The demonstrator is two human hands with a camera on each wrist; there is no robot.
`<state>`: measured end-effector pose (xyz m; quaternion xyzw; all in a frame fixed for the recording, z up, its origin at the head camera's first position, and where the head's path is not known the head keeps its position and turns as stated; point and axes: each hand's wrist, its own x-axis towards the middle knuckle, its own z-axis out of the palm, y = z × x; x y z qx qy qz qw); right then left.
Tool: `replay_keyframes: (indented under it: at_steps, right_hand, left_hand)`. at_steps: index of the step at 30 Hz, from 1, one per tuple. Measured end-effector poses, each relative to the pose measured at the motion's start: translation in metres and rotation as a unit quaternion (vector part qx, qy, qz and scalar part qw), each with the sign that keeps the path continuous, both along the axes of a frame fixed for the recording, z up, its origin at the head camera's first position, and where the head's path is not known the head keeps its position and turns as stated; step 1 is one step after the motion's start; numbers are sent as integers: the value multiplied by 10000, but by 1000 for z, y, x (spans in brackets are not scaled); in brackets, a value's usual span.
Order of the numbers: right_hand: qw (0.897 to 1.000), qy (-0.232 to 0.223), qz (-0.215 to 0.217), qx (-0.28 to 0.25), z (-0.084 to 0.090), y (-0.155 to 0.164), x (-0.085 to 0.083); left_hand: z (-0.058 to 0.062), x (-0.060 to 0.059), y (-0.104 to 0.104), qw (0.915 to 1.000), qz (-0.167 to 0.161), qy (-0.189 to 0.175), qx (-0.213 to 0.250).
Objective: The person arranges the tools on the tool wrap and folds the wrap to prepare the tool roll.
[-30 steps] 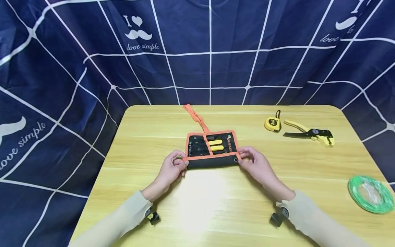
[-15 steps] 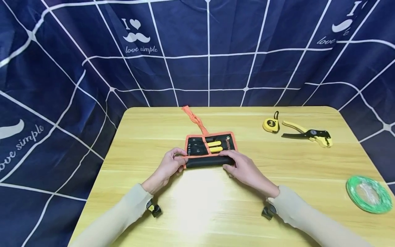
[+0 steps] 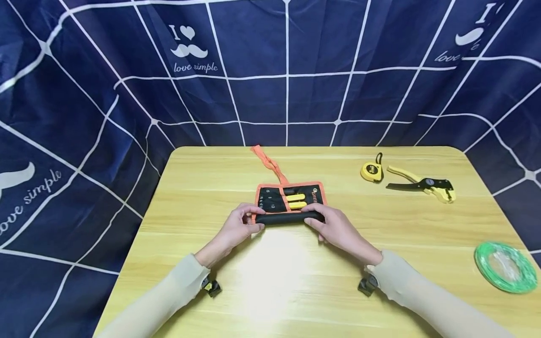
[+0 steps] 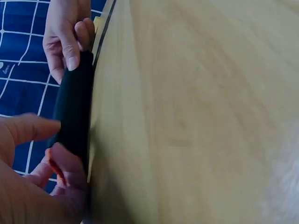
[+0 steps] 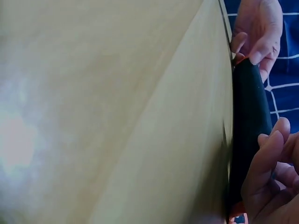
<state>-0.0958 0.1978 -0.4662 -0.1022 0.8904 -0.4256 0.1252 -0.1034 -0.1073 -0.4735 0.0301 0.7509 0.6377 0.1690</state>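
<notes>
A black tool roll with orange trim lies mid-table, its near part rolled into a tight black tube. Yellow-handled tools show in the flat far part, and an orange strap trails toward the back. My left hand grips the tube's left end; the left wrist view shows the thumb and fingers pinching the black roll. My right hand grips the right end, fingers curled over the roll.
A yellow tape measure and a yellow-and-black wire stripper lie at the back right of the wooden table. A coil of green wire sits near the right edge. A blue checked cloth hangs behind.
Both hands have rolled the near edge of the pouch away from me. The roll has become a tighter tube and covers more of the flat part.
</notes>
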Motion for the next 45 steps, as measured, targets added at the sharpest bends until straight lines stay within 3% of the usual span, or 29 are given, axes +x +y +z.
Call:
replay_keyframes:
  at_steps: [3, 10, 17, 20, 23, 27, 30, 38, 45]
  right_hand:
    - [9997, -83, 1, -212, 0, 0, -3]
    - [9951, -584, -254, -755, 1, 1, -12]
    - [9938, -738, -468, -682, 7, -4, -18]
    - [9972, -410, -483, -397, 9, -5, -16]
    - [9986, 248, -413, 238, 10, -2, -12]
    - [9877, 1214, -182, 969, 11, 3, -9]
    - [9813, 1556, 15, 1129, 11, 6, -10]
    - [9586, 2092, 623, 1828, 16, 2, -23]
    - [9745, 1730, 439, 1362, 6, 4, -33]
  left_hand:
    - [-1, -1, -1, 9999, 50, -13, 157]
    - [-5, -3, -1, 9990, -275, 236, 254]
    - [-6, -11, 3, 9999, 82, 106, 107]
    - [-6, -14, 6, 9998, 168, 28, 141]
    - [-7, -17, 8, 9993, 270, -38, 256]
    - [-9, -21, 10, 9979, 548, -88, 330]
    - [-9, -23, 9, 9965, 758, -120, 344]
    - [-6, -31, 10, 9945, 749, -93, 724]
    - [-9, -32, 6, 9919, 743, -276, 991]
